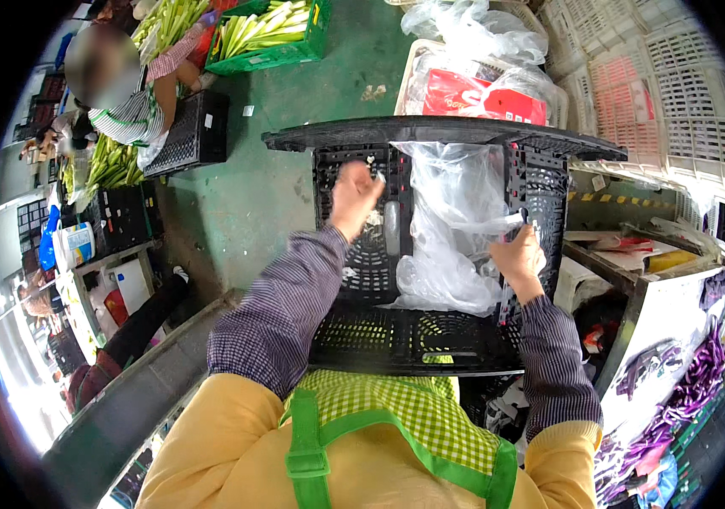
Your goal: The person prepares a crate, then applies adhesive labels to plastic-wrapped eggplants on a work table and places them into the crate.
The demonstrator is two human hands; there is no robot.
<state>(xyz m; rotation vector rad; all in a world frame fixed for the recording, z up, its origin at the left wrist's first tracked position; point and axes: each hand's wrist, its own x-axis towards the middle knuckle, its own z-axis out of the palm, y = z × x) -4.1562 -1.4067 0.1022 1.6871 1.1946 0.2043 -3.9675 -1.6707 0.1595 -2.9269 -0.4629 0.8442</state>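
Note:
In front of my body stands a black plastic crate (362,332) with slotted walls. Crumpled clear plastic film (451,246) lies inside it, running from the far wall toward the near one. My left hand (356,200) is over the crate's left side, its curled fingers smeared by motion. A small whitish spot shows by its fingertips, too blurred to name. On the right, my right hand (519,260) is closed at the crate's right side wall, thumb upward, beside the film's edge. What its fingers grip is hidden.
Beyond the crate are white baskets (402,89) with plastic bags and a red package (485,96). White crates (693,93) are stacked at right, above a cluttered bench (663,305). Purple vegetables (689,386) lie lower right. At far left, a person (129,119) sits near green stalks (265,32).

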